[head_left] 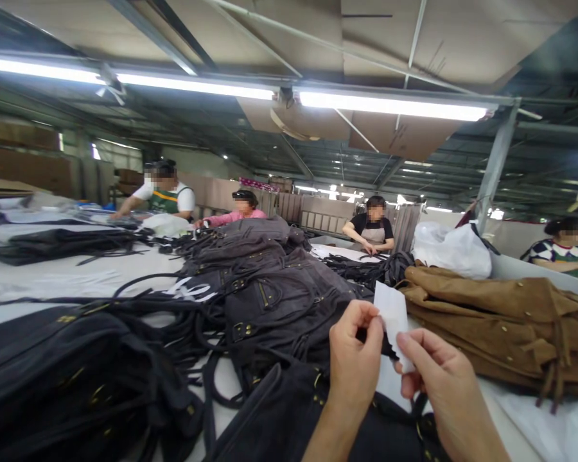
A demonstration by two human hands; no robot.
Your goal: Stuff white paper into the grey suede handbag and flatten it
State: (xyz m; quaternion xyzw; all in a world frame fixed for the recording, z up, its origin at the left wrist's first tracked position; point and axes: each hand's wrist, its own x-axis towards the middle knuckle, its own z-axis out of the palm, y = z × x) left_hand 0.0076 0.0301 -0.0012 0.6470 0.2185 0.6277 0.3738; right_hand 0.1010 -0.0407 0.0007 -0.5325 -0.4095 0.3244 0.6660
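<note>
My left hand and my right hand are raised together over a dark bag lying close in front of me. Both pinch a small white slip of paper, the left at its lower left edge, the right at its bottom end. Behind the slip lies a heap of dark grey bags with metal fittings and long straps.
A stack of brown suede bags lies at the right, with a white plastic bag behind it. Black bags pile up at the near left. Several people work along the far side of the long white table.
</note>
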